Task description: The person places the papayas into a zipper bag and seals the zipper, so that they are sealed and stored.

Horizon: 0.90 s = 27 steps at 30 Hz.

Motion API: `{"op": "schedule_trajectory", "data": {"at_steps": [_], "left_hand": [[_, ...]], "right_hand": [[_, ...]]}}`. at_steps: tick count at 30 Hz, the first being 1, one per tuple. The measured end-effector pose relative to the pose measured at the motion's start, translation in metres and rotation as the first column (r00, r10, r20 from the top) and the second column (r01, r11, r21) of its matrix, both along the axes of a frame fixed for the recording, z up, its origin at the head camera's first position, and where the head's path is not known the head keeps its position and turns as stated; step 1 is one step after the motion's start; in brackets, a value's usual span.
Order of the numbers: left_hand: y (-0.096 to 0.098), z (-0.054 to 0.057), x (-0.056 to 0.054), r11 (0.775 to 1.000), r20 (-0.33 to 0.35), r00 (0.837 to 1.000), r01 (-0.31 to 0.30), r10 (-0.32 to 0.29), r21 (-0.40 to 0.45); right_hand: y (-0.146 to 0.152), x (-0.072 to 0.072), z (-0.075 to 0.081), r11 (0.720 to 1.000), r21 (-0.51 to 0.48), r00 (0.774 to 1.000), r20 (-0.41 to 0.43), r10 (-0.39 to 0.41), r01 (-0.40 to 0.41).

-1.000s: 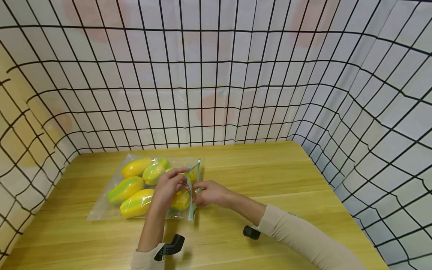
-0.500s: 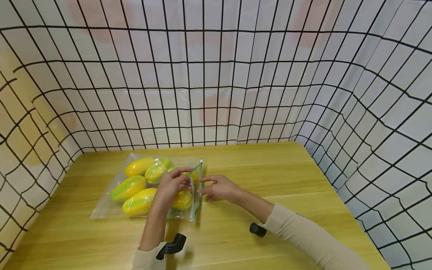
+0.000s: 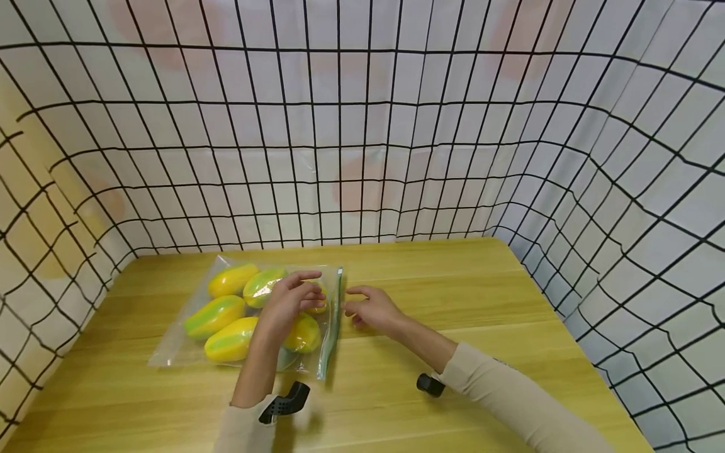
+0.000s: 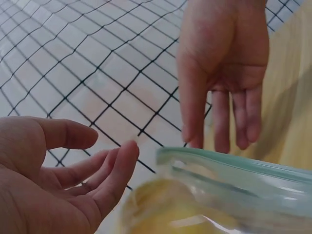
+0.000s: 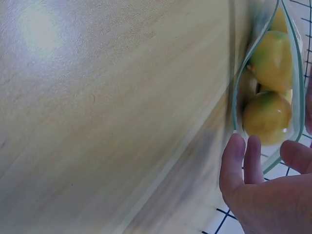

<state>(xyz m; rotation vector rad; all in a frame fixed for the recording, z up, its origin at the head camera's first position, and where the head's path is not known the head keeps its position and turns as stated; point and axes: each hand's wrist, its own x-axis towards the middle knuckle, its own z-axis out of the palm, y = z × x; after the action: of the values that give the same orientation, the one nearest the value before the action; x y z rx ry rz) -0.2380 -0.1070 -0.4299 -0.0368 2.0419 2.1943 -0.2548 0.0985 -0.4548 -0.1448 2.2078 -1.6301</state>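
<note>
A black wire grid fence point(image 3: 362, 126) backed with pale sheeting walls in the wooden surface point(image 3: 453, 302) on three sides. On the left half of the surface lies a clear zip bag point(image 3: 187, 346) filled with yellow-green fruits point(image 3: 215, 316), its open greenish mouth point(image 3: 334, 321) facing right. The left hand point(image 3: 289, 302) hovers over the bag near the mouth, its grip apart with fingers relaxed and holding nothing. The right hand point(image 3: 374, 309) sits just beside the mouth on the bare wood, its grip likewise apart and empty. Between the forearms, the bag's mouth stands unobstructed.
</note>
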Motion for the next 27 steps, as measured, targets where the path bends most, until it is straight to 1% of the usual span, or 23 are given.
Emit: {"op": "schedule_trajectory", "data": {"at_steps": [5,8,12,14,18,21,24,27], "left_hand": [[0.001,0.02,-0.018,0.997,-0.014,1.0,0.019,-0.02,-0.07],[0.003,0.032,-0.03,0.991,-0.041,0.999,0.029,-0.035,-0.133],[0.008,0.041,-0.047,0.97,-0.082,0.995,0.037,-0.059,-0.242],[0.01,0.043,-0.056,0.951,-0.086,0.994,0.045,-0.074,-0.306],[0.014,0.044,-0.073,0.906,-0.075,0.993,0.053,-0.093,-0.421],[0.016,0.042,-0.082,0.876,-0.079,0.993,0.042,-0.091,-0.481],[0.018,0.035,-0.09,0.844,-0.085,0.993,0.019,-0.077,-0.536],[0.016,0.027,-0.096,0.816,-0.083,0.995,-0.005,-0.053,-0.578]], "right_hand": [[-0.002,-0.004,-0.002,0.998,-0.028,0.998,-0.004,-0.056,0.056],[-0.003,-0.008,-0.001,0.994,-0.043,0.995,-0.015,-0.099,0.099],[-0.003,-0.014,0.001,0.989,-0.058,0.99,-0.01,-0.14,0.139],[-0.004,-0.018,0.002,0.989,-0.048,0.99,-0.007,-0.142,0.142],[-0.006,-0.025,0.002,0.99,-0.023,0.99,-0.007,-0.141,0.141],[-0.009,-0.03,0.001,0.99,-0.017,0.99,0.0,-0.143,0.143],[-0.013,-0.037,-0.002,0.988,-0.012,0.988,0.024,-0.155,0.155],[-0.018,-0.045,-0.006,0.986,-0.013,0.985,0.046,-0.168,0.169]]}}
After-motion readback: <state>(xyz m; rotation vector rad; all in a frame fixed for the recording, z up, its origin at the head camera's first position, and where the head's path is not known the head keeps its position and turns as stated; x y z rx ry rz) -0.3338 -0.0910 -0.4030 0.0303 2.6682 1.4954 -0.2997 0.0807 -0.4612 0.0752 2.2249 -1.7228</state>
